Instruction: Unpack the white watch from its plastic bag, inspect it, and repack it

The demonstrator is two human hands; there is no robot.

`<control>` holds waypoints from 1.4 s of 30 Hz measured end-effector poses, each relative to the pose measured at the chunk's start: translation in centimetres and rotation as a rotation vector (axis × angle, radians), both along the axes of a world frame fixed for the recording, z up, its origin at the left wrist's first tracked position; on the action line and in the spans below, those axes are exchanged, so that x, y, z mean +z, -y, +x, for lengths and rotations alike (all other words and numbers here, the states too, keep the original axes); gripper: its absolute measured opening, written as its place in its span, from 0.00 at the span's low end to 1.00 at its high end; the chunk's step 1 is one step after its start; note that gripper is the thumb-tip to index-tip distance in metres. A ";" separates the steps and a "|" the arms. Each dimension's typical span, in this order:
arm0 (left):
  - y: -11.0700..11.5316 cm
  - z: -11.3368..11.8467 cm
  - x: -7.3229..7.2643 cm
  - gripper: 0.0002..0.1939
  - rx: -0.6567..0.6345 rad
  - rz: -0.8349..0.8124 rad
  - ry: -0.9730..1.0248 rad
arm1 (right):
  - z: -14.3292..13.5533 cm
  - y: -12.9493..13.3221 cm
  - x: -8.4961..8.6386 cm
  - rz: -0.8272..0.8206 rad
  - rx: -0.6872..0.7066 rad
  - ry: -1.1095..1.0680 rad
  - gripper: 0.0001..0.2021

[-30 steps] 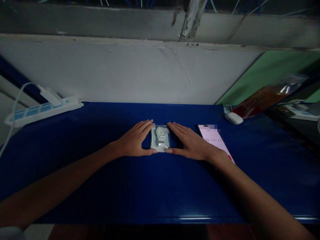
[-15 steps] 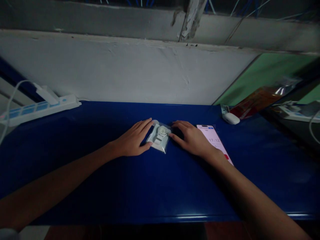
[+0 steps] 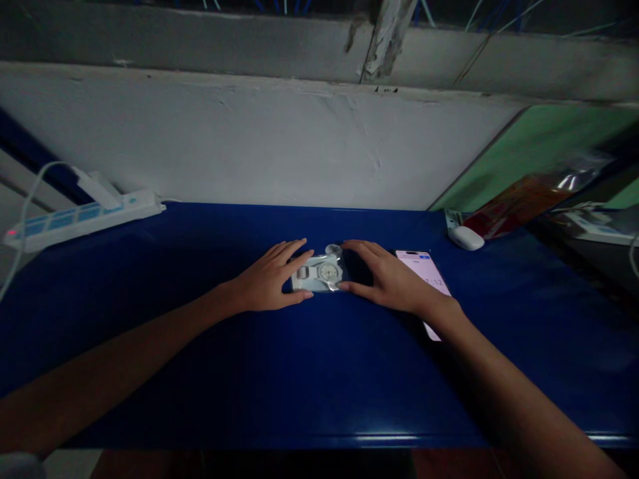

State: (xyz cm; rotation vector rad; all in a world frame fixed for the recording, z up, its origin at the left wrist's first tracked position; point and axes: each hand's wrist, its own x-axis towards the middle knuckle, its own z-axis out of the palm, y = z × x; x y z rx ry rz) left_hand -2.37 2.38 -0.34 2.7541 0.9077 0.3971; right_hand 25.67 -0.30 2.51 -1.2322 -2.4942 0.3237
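A white wristwatch [image 3: 328,271] with a round dial lies inside a small clear plastic bag [image 3: 319,287] on the blue table. Its strap points left and its dial sits at the right. My left hand [image 3: 272,279] grips the bag's left end, thumb along the lower edge and forefinger over the upper part. At the other end, my right hand [image 3: 389,276] has its thumb at the lower right corner and its forefinger by the round tab [image 3: 333,250] on top. Both hands keep their fingers bent and apart around the bag.
A lit phone [image 3: 414,266] lies partly under my right wrist. Further right are a white mouse [image 3: 466,237] and a bottle [image 3: 519,203] of reddish drink lying tilted. A white power strip [image 3: 84,219] with a plugged-in charger stands at the left. A white wall [image 3: 279,146] bounds the table's back.
The bagged wristwatch has turned clockwise, so its strap now points left rather than down-left. My right thumb has moved down to the bag's lower corner. My left fingers reach further over the bag.
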 end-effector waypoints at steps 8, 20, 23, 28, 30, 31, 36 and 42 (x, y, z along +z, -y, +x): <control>0.0 0.2 -0.1 0.43 0.066 -0.044 -0.023 | 1.4 -0.7 -0.7 -0.093 0.028 0.049 0.42; -0.1 0.0 -0.5 0.41 0.049 0.003 0.013 | 1.8 -0.9 -1.0 -0.112 0.009 0.038 0.42; -0.1 0.1 -0.4 0.41 0.050 0.004 0.007 | 1.8 -0.9 -0.8 -0.093 0.021 0.032 0.42; -0.1 0.2 -0.3 0.41 0.052 0.004 -0.010 | 1.9 -0.9 -0.9 -0.094 0.030 0.008 0.42; -0.1 0.2 -0.3 0.41 0.050 0.008 -0.013 | 1.9 -0.9 -0.9 -0.097 0.030 0.017 0.41; -0.1 0.2 -0.3 0.40 0.048 0.012 -0.015 | 1.9 -0.9 -1.0 -0.096 0.029 0.024 0.41; -0.1 0.1 -0.4 0.41 0.044 0.014 -0.017 | 1.7 -0.9 -0.9 -0.085 0.026 0.056 0.41; -0.2 0.1 -0.5 0.40 0.036 0.021 0.000 | 1.6 -0.8 -0.8 -0.076 0.035 0.024 0.41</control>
